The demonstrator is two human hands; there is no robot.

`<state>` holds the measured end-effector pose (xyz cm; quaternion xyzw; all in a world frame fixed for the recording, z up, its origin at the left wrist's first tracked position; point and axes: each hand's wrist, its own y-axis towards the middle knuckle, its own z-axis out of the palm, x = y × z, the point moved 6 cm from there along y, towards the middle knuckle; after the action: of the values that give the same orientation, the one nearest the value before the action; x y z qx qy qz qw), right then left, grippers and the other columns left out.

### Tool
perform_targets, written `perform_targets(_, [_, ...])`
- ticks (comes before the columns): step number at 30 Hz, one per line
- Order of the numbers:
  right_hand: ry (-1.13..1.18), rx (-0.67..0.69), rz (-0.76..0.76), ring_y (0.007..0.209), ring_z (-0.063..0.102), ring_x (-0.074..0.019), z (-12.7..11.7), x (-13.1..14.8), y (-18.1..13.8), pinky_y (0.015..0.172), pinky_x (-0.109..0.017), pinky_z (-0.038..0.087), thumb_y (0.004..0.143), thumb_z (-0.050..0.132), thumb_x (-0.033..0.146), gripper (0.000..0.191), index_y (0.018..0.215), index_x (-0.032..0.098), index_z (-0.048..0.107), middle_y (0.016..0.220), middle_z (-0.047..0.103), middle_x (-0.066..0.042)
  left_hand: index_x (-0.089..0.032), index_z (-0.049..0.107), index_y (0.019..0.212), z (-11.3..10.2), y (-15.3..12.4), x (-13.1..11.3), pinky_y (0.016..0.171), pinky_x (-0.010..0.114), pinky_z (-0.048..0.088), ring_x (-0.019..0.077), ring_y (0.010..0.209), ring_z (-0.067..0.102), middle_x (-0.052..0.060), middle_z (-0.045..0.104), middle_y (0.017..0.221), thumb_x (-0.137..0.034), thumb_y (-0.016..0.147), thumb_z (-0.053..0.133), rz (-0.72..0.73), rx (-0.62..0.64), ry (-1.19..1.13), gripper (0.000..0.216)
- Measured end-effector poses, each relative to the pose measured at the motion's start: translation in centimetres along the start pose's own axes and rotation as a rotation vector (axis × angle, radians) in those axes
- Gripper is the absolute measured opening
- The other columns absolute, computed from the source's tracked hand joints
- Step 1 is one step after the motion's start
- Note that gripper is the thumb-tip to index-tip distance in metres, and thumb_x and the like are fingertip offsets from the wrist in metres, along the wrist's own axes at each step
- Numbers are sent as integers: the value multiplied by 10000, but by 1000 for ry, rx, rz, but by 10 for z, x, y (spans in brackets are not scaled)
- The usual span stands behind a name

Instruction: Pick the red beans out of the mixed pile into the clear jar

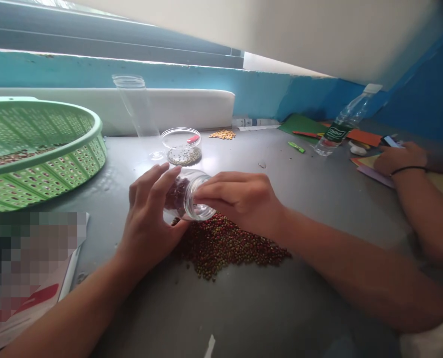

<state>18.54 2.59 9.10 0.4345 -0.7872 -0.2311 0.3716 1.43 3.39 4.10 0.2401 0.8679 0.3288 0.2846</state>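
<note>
Grey table (251, 308) — left hand (145, 216) partly hides jar (181, 195).

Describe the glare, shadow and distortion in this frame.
Head view: glare whitens the table around the clear dish; same view, the foreground below the seed pile is darker; head view, the bottle and tall jar lean outward, likely lens distortion; same view, pixelation covers part of the printed item.

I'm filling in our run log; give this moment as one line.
left hand: holding tilted clear jar | right hand: at jar mouth | red-green seeds: heaped on gray table | green basket: at left
</note>
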Motion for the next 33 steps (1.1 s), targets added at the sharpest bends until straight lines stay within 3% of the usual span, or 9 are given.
perform_targets(7, [3,-70,-134,1072,664,-118,-3,14,-3,1002,-265,532,989,545,181,180,1091,166,692,1124,723,-36,-302,335,1446,-1,-2,3,1109,520,473,313,1274,535,66,508,1415,-404,678,803,-14,-10,-68,904])
perform_targets(10, [73,-165,-159,1035,674,-121,-9,12,-1,951,-270,548,977,570,184,155,1054,180,704,1110,718,-31,-298,348,1431,-1,-4,6,1076,509,511,300,1240,558,52,515,1387,-383,678,804,-70,-20,-94,885])
perform_targets(14, [85,-270,96,844,654,-115,-17,-14,3,770,-262,544,957,608,246,133,1000,173,711,967,711,-22,-291,341,1424,-3,-3,7,1080,517,519,292,1239,569,63,491,1410,-309,603,860,-102,-64,-193,971])
perform_targets(16, [63,-149,247,805,639,-121,-12,-29,5,722,-265,517,951,604,246,145,976,156,714,920,714,-25,-279,318,1430,-5,-2,4,1120,533,489,305,1305,524,86,452,1445,-286,584,873,-81,-110,-226,1012])
perform_targets(18, [60,66,317,814,639,-132,0,-38,5,737,-277,496,941,597,211,148,962,137,723,907,720,-37,-279,310,1427,-9,-2,0,1143,544,469,315,1363,467,94,408,1473,-286,567,885,-56,-173,-252,1035])
perform_targets(21, [111,422,302,876,645,-150,19,-39,-2,813,-299,484,933,583,179,170,1002,141,733,964,731,-51,-288,323,1412,-12,-2,-1,1155,550,459,299,1363,458,88,386,1477,-303,605,870,-135,-233,-253,974])
perform_targets(24, [156,641,310,902,650,-164,29,-36,-11,817,-307,487,906,632,205,206,1082,166,732,1019,731,-55,-305,324,1403,-13,-2,6,1169,521,457,266,1355,459,81,397,1458,-316,681,826,-276,-228,-237,879])
perform_targets(29, [135,736,312,1007,636,-191,35,-36,-17,881,-312,472,859,701,204,314,1173,191,715,1151,694,-73,-322,307,1402,-10,-4,21,1174,544,450,279,1384,434,84,402,1458,-346,677,829,-381,-206,-226,894])
perform_targets(33, [141,733,275,960,639,-166,41,-35,-17,878,-288,470,879,684,179,276,1150,167,732,1115,695,-71,-295,332,1384,-6,-4,28,1146,567,470,318,1379,441,96,436,1419,-362,607,867,-415,-201,-234,947])
